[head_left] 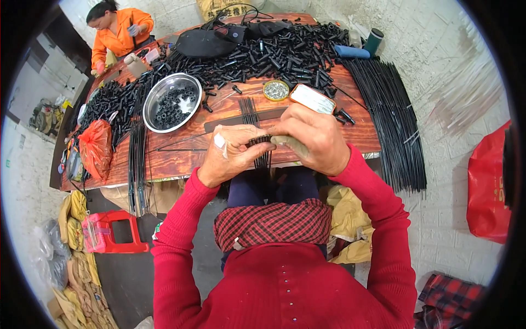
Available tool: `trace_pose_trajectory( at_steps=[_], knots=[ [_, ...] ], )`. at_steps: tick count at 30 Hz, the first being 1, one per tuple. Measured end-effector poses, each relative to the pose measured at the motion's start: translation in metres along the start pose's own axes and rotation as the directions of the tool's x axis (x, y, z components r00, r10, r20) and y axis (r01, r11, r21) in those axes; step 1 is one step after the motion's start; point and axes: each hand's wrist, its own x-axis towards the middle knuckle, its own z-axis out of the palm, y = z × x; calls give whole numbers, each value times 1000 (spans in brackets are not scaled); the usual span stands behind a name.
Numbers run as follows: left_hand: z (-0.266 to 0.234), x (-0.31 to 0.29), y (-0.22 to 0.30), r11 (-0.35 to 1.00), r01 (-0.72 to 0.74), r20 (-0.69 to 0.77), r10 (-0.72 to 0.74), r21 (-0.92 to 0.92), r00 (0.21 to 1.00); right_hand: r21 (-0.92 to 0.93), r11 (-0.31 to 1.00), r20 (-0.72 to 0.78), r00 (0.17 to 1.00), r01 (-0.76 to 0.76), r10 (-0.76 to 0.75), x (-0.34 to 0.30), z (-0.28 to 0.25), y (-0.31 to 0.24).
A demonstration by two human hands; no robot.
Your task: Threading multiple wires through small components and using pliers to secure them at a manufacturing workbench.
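My left hand (233,151), with a white patch of tape on its back, is closed around a bundle of thin black rods (249,111). A row of small dark pieces (258,141) shows between its thumb and fingers. Right beside it, my right hand (318,140) is pinched at the end of that row. A greenish-tan cover (290,145) wraps its thumb. Whatever its fingertips hold is too small to make out. Beneath the bundle, a dark flat bar (233,122) lies across the wooden table (181,159).
A steel bowl (193,82) holds small black rings. Beyond my hands sit a round tin (275,90) of small metal bits, a white tray (312,98) and heaped black bolt-like parts (263,60). Long black rods (386,120) overhang the right edge. A person in orange (114,33) works far left.
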Motion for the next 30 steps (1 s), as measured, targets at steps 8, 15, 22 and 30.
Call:
trace_pose_trajectory(
  at_steps=[8, 15, 22, 30],
  knots=[
    [0, -2, -7, 999, 30, 30, -29, -11, 999, -37, 998, 39, 998, 46, -45, 5, 1, -6],
    [-1, 5, -1, 998, -58, 61, 59, -26, 996, 72, 997, 61, 998, 23, -27, 5, 2, 4],
    [-2, 8, 5, 997, -43, 99, 50, -64, 994, 179, 982, 66, 995, 61, -74, 5, 2, 12],
    [-4, 10, 0, 999, -32, 123, 34, -12, 992, -115, 984, 29, 991, 132, -130, 7, 4, -1]
  ],
)
